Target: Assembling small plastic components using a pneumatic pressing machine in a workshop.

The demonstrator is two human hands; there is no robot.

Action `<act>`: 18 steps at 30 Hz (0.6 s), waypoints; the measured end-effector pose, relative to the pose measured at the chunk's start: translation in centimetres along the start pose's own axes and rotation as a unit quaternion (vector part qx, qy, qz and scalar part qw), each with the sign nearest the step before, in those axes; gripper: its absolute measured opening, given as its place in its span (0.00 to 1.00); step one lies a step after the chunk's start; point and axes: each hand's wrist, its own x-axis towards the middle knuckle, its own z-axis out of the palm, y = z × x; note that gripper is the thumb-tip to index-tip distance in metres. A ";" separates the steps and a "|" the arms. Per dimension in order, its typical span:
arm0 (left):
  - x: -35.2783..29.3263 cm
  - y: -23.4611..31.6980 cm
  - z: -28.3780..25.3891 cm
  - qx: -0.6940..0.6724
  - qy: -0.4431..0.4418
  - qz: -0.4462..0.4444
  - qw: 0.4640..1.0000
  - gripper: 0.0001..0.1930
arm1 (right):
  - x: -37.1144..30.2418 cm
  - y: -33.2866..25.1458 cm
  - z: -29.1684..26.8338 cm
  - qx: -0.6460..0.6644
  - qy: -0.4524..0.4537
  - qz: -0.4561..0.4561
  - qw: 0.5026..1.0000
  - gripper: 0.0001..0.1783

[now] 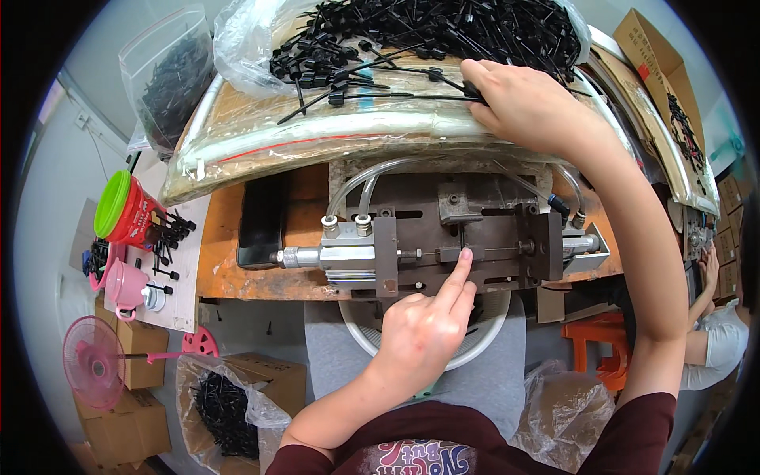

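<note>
My left hand [423, 332] reaches to the middle of a metal clamping fixture [408, 218]. Its index finger is stretched out, the tip on a small dark block [451, 254] at the fixture's centre; the other fingers curl under and nothing shows in them. Above the fixture, my right hand [526, 107] is at the near edge of a heap of thin black rods with knobbed ends [443, 28]. Its fingers are closed on a black knobbed rod [472, 90], partly hidden by the hand. Other loose rods lie just left of it on the plastic-covered tray [317, 146].
Clear air hoses [348, 186] arch over the fixture on a wooden bench [218, 265]. A white basket [492, 324] sits beneath, on my lap. At left are a red tub [134, 214], a pink cup [127, 285] and a fan [95, 362]. Another person's hand [709, 269] shows far right.
</note>
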 end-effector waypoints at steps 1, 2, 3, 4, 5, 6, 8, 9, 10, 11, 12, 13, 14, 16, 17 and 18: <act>0.0 0.0 -0.1 0.004 -0.011 -0.004 1.000 0.12 | -0.2 0.0 0.1 0.011 0.017 -0.009 1.000 0.15; 0.0 0.0 -0.2 -0.002 -0.006 -0.003 1.000 0.12 | -0.4 0.2 0.1 0.021 0.035 -0.018 0.999 0.14; 0.0 -0.1 -0.1 -0.007 0.000 -0.003 1.000 0.11 | -0.6 0.4 0.3 0.031 0.052 -0.028 0.998 0.13; -0.1 -0.1 -0.1 -0.012 0.005 -0.002 1.000 0.11 | -0.9 0.8 0.8 0.050 0.070 -0.040 0.995 0.14; -0.1 -0.2 -0.1 -0.015 0.008 0.000 1.000 0.11 | -1.4 1.3 1.6 0.069 0.089 -0.054 0.992 0.15; -0.1 -0.3 0.0 -0.019 0.011 0.002 1.000 0.11 | -1.6 1.7 2.2 0.087 0.107 -0.068 0.988 0.16; -0.2 -0.2 -0.1 -0.025 0.011 0.006 1.000 0.11 | -2.0 1.9 2.7 0.113 0.140 -0.069 0.981 0.17; -0.2 -0.1 -0.3 -0.026 0.008 0.008 1.000 0.12 | -2.0 2.0 2.7 0.124 0.138 -0.062 0.981 0.17; -0.3 0.0 -0.5 -0.028 0.005 0.010 1.000 0.12 | -2.0 2.0 2.7 0.134 0.135 -0.054 0.980 0.17; -0.4 0.0 -0.8 -0.057 0.007 0.018 0.998 0.13 | -2.1 1.9 2.7 0.150 0.170 -0.057 0.972 0.16; -0.6 -0.1 -1.3 -0.086 0.009 0.027 0.996 0.14 | -2.1 1.8 2.7 0.164 0.204 -0.059 0.963 0.15; -0.6 0.0 -1.6 -0.115 0.012 0.036 0.993 0.16 | -2.2 1.7 2.7 0.179 0.238 -0.061 0.953 0.15; -0.6 0.3 -2.0 -0.163 0.016 0.017 0.986 0.17 | -2.3 1.5 2.5 0.189 0.269 -0.052 0.943 0.15; -0.4 0.9 -3.0 -0.260 0.024 -0.023 0.965 0.20 | -3.4 0.7 1.4 0.208 0.329 -0.034 0.920 0.17; -0.4 1.0 -3.8 -0.289 0.012 -0.067 0.955 0.25 | -4.0 -0.7 0.9 0.251 0.352 -0.044 0.901 0.20; -0.1 0.9 -4.0 -0.317 0.033 -0.091 0.943 0.23 | -4.9 -2.0 1.0 0.259 0.362 -0.054 0.894 0.21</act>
